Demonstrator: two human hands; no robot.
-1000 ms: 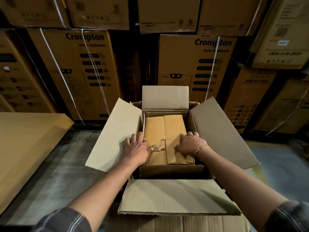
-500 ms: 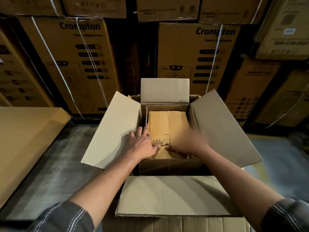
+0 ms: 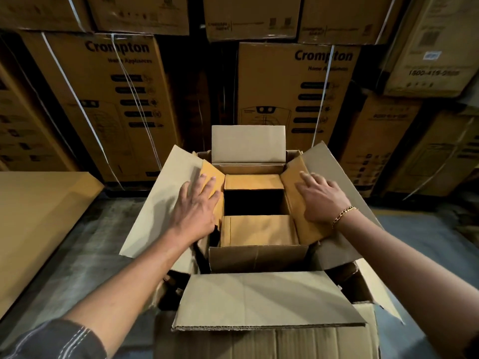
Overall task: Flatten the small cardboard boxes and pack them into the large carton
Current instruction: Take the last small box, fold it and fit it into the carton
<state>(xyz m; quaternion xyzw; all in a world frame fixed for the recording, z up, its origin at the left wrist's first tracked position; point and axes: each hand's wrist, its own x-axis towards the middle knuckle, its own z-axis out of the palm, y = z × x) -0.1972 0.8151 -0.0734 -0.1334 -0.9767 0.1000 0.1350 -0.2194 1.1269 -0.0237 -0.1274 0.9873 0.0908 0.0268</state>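
Note:
A small brown box (image 3: 256, 257) stands with its outer flaps spread wide. Inside it, four yellow inner flaps are folded back around a dark opening (image 3: 254, 204). My left hand (image 3: 197, 208) presses flat, fingers straight, on the left yellow flap (image 3: 207, 172). My right hand (image 3: 321, 200), a gold bracelet on its wrist, lies with spread fingers on the right yellow flap (image 3: 291, 177). The far yellow flap (image 3: 252, 181) and the near yellow flap (image 3: 259, 230) lie bare. The large carton (image 3: 259, 343) sits below, closest to me, its near flap (image 3: 259, 299) partly covering its mouth.
Tall stacks of strapped printed cartons (image 3: 298, 99) wall off the back and both sides. A big flat cardboard sheet (image 3: 39, 216) lies at the left. Grey concrete floor (image 3: 85, 242) shows between the sheet and the box, and at the right.
The yellow inner flaps, shut flat under both hands before, now stand spread apart with the dark inside showing. Each hand has moved outward onto a side flap.

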